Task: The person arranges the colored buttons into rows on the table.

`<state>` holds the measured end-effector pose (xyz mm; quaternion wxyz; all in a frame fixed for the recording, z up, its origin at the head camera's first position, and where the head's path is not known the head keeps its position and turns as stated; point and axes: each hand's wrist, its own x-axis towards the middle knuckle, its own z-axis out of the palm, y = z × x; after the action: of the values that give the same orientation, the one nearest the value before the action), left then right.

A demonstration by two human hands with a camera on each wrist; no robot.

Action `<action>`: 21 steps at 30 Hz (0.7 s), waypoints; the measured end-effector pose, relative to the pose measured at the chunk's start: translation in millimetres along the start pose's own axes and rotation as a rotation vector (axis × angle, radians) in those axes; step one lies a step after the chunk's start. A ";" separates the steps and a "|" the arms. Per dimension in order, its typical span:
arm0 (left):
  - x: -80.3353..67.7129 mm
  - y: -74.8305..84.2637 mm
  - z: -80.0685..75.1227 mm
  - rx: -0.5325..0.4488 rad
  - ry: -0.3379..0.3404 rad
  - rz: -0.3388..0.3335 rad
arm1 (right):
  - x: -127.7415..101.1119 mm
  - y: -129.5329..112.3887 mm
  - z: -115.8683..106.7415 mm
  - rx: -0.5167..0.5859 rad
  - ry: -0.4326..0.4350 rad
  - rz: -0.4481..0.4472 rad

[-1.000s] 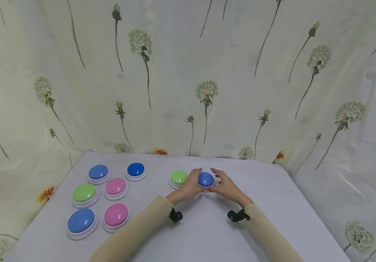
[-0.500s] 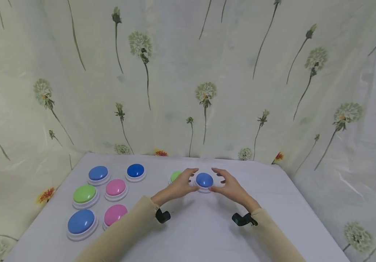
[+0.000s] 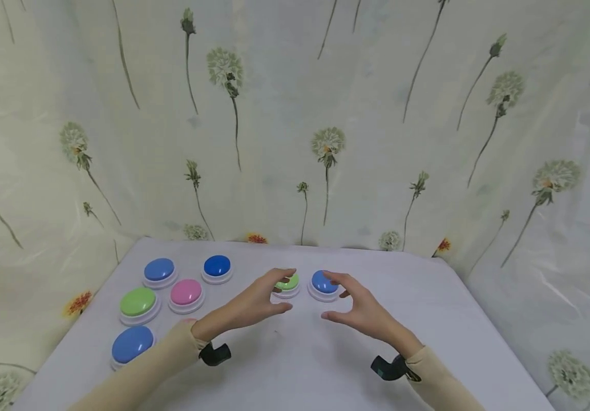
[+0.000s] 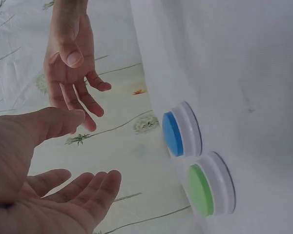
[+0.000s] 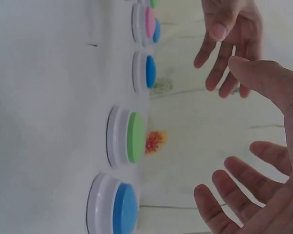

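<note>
1. Both our hands had pulled back toward us and lifted off the blue button (image 3: 324, 282), which half a second before sat between our fingertips; the small green button (image 3: 288, 282), earlier covered by our left hand, showed again.
2. We saw the blue button resting on the white table (image 3: 326, 365), toward its far edge, just right of the small green button.
3. Our left hand (image 3: 254, 305) hovered near the green button, fingers spread and relaxed, holding nothing.
4. Our right hand (image 3: 359, 308) hovered just near of the blue button, fingers loosely apart, also holding nothing.
5. Farther left we saw a cluster of buttons: dark blue (image 3: 217, 266), pink (image 3: 186, 292), large green (image 3: 138, 302).
6. Behind the table hung a dandelion-print curtain (image 3: 326, 114).
</note>
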<state>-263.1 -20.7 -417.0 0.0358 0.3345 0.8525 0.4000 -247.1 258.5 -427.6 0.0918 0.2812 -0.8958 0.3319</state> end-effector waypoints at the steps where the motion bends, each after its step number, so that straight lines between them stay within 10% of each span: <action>1: -6.5 0.0 0.1 0.007 -0.002 0.004 | -3.7 -2.8 2.0 0.001 -0.003 -0.010; 11: -57.5 -16.8 0.9 -0.003 -0.026 -0.008 | -18.9 -11.0 21.9 0.022 -0.048 -0.110; 21: -90.6 -37.2 -48.3 0.010 0.016 -0.001 | -1.6 -32.2 43.9 0.058 -0.097 -0.135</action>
<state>-229.1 -123.7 -429.3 0.0274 0.3308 0.8549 0.3986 -226.5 210.8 -444.2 0.0624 0.3592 -0.8681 0.3369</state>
